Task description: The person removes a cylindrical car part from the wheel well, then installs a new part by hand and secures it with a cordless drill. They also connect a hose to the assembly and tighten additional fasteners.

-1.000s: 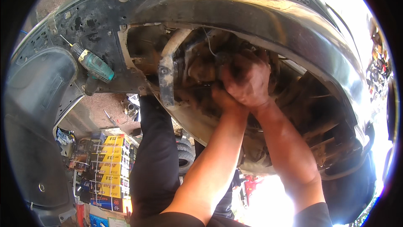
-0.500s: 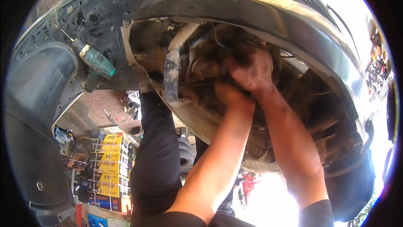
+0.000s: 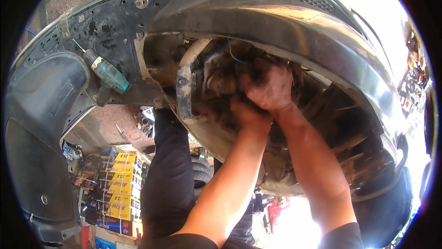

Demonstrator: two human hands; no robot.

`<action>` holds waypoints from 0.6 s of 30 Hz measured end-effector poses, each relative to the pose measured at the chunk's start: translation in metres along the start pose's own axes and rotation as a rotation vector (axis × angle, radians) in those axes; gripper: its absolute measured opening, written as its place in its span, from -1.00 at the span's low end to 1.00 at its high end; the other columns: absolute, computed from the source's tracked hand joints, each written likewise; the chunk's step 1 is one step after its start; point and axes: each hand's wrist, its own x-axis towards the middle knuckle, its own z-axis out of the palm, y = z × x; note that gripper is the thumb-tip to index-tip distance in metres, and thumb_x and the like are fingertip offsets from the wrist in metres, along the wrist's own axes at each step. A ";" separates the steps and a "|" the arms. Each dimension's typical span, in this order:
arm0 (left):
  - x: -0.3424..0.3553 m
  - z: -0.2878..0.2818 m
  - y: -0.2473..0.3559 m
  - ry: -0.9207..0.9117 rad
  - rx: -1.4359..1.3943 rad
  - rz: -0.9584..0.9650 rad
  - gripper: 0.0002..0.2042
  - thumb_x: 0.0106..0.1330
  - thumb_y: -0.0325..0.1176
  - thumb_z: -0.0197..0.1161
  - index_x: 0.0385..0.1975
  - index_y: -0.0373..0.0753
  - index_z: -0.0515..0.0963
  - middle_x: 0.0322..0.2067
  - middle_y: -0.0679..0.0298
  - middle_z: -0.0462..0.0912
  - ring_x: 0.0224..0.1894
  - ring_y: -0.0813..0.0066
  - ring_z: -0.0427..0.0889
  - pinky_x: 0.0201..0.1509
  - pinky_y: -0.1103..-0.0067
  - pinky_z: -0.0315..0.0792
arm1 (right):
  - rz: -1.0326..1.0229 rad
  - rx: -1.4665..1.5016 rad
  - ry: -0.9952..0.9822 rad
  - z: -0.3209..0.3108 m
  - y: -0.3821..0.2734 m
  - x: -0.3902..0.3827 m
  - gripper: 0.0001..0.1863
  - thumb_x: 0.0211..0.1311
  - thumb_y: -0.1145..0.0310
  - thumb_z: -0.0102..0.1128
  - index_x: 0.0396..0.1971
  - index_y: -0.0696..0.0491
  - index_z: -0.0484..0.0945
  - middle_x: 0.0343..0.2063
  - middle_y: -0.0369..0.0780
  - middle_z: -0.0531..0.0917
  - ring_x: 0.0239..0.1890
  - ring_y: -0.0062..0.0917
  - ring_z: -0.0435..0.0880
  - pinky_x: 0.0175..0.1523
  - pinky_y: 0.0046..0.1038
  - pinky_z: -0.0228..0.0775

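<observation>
Both arms reach into the dark opening in the underside of a vehicle's black bumper (image 3: 304, 30). My right hand (image 3: 271, 85) is closed, its fingers curled in among dirty, shadowed parts; what they grip is too dark to make out. Just below it and to the left, my left hand (image 3: 251, 113) reaches in close against the right wrist. Shadow and blur cover its fingers. A thin wire (image 3: 232, 53) hangs above the hands. To their left, a dirty metal bracket (image 3: 184, 92) and a bent pale pipe (image 3: 195, 51) cross the opening.
A teal cordless drill (image 3: 110, 75) with a long bit lies on the black panel (image 3: 126, 58) at left. Below are stacked yellow boxes (image 3: 120, 184), a tyre (image 3: 201, 173) and a screwdriver-like tool (image 3: 121, 131) on the ground. A person's dark-trousered leg (image 3: 168, 170) shows beside my left arm.
The view has shifted slightly, so the bumper and drill sit a little lower in the picture. Both hands stay together in the same area of the opening, with small movements.
</observation>
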 end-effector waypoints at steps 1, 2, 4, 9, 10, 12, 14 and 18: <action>0.000 0.002 -0.001 0.014 -0.047 -0.016 -0.48 0.46 -0.05 -0.22 0.22 -0.25 0.43 0.23 0.10 0.48 0.30 0.19 0.46 0.43 0.30 0.32 | -0.003 -0.018 -0.007 -0.001 -0.001 0.001 -0.74 -0.06 0.10 0.36 -0.48 -0.01 0.73 -0.40 -0.08 0.75 -0.35 -0.09 0.74 -0.25 -0.13 0.62; -0.001 0.005 -0.002 0.066 -0.110 -0.032 -0.45 0.44 -0.04 -0.23 0.21 -0.30 0.44 0.22 0.07 0.50 0.30 0.18 0.47 0.42 0.28 0.33 | -0.003 -0.033 -0.022 -0.001 -0.002 0.001 -0.72 -0.04 0.08 0.36 -0.46 -0.02 0.73 -0.40 -0.08 0.75 -0.35 -0.08 0.74 -0.25 -0.12 0.62; -0.002 0.011 -0.004 0.152 -0.162 -0.028 -0.40 0.43 -0.02 -0.24 0.22 -0.35 0.45 0.23 0.04 0.51 0.30 0.15 0.48 0.41 0.27 0.34 | 0.033 -0.012 -0.026 -0.001 -0.004 0.003 -0.73 0.01 0.11 0.38 -0.50 0.02 0.68 -0.41 -0.08 0.72 -0.31 -0.06 0.70 -0.19 -0.08 0.57; 0.004 0.017 -0.007 0.215 -0.109 0.043 -0.36 0.45 0.05 -0.23 0.26 -0.36 0.43 0.26 0.04 0.50 0.30 0.13 0.47 0.42 0.27 0.32 | -0.010 0.019 0.010 -0.001 -0.006 0.004 -0.76 0.06 0.18 0.39 -0.54 0.04 0.65 -0.43 -0.08 0.70 -0.33 -0.04 0.68 -0.18 -0.08 0.53; 0.005 0.013 -0.006 0.149 -0.125 0.041 -0.38 0.46 0.04 -0.22 0.25 -0.33 0.43 0.25 0.06 0.49 0.30 0.17 0.46 0.42 0.31 0.32 | 0.021 0.045 -0.008 -0.002 -0.006 0.003 -0.78 0.06 0.20 0.38 -0.55 0.04 0.65 -0.44 -0.08 0.69 -0.34 -0.04 0.67 -0.19 -0.10 0.52; 0.010 0.004 -0.007 -0.054 -0.154 0.048 -0.43 0.48 0.03 -0.21 0.24 -0.27 0.44 0.23 0.11 0.48 0.30 0.26 0.43 0.40 0.39 0.31 | 0.011 0.067 -0.013 -0.003 -0.007 0.001 -0.82 0.05 0.27 0.36 -0.58 0.05 0.63 -0.47 -0.08 0.68 -0.38 -0.05 0.66 -0.20 -0.12 0.51; 0.017 -0.008 -0.015 0.203 -0.160 0.059 -0.39 0.47 0.06 -0.18 0.25 -0.33 0.44 0.22 0.08 0.51 0.27 0.19 0.46 0.41 0.33 0.31 | -0.052 0.056 0.000 -0.005 -0.009 -0.002 -0.85 0.03 0.34 0.34 -0.62 0.06 0.61 -0.50 -0.09 0.66 -0.43 -0.06 0.63 -0.21 -0.14 0.48; 0.026 -0.028 -0.022 0.164 -0.145 0.139 -0.37 0.44 0.08 -0.12 0.25 -0.35 0.45 0.20 0.07 0.53 0.25 0.16 0.48 0.40 0.30 0.32 | -0.162 0.092 0.100 -0.009 -0.015 -0.006 -0.81 -0.03 0.39 0.31 -0.69 0.08 0.49 -0.55 -0.10 0.61 -0.49 -0.08 0.58 -0.24 -0.16 0.44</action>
